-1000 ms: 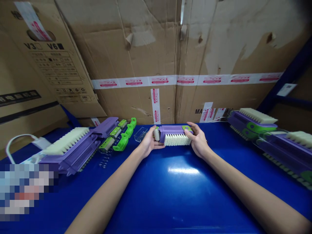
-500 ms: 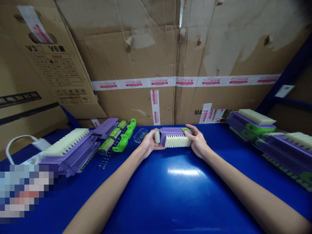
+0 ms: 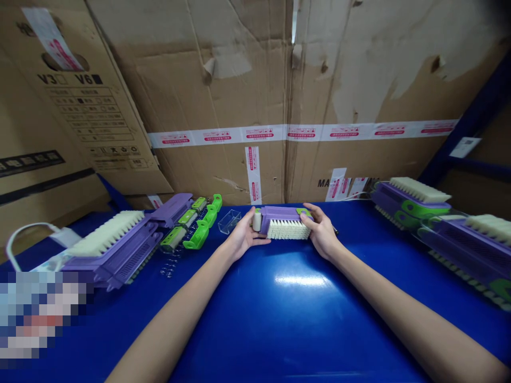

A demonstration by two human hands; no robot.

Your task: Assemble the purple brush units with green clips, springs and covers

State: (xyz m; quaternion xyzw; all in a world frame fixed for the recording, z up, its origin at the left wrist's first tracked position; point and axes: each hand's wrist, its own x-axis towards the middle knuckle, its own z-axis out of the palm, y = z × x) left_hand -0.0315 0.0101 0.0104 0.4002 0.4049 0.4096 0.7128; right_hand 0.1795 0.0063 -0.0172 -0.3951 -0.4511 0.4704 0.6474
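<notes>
A purple scrubbing brush (image 3: 282, 214) with cream bristles facing me is held level above the blue table, between my two hands. My right hand (image 3: 324, 231) is closed round its right end, the thumb on the green end piece (image 3: 304, 211). At the brush's left end, my left hand (image 3: 241, 234) grips a small cream and green roller piece (image 3: 257, 219) between thumb and fingers. The roller piece sits against the purple body; whether it is fastened there I cannot tell.
Purple brushes (image 3: 107, 234) lie at left beside green and cream roller pieces (image 3: 173, 238), bright green end caps (image 3: 196, 234) and small springs (image 3: 170, 266). A clear plastic box (image 3: 229, 221) stands behind my left hand. More brushes (image 3: 415, 199) are at right. Cardboard (image 3: 223, 96) walls the back.
The brush tilts slightly and turns back, staying in nearly the same place. Both hands keep their hold, and the roller piece stays at its left end. The view shifts slightly.
</notes>
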